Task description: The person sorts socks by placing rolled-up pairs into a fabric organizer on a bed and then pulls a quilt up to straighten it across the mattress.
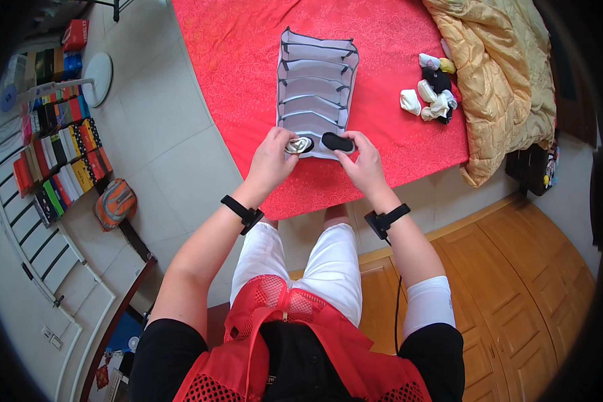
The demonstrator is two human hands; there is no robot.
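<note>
A pale compartment organizer (315,88) with dark trim lies on the red bedspread in front of me, its several slots running across it. At its near end, my left hand (272,159) grips a rolled cream-and-black sock (298,145) between thumb and fingers. Opposite it, my right hand (364,163) pinches a folded sock with a black face (337,141) and a lighter edge. Both socks are over the nearest part of the organizer; whether they touch its bottom I cannot tell. To the right lies a loose group of rolled socks (437,100), white, black and yellow.
The red bedspread (241,80) ends just before my legs. A gold quilt (496,87) is heaped at the right. Left stand shelved books (63,161), a white lamp (99,79) and an orange-grey bag (116,204). Wooden cabinet doors (489,288) are at the lower right.
</note>
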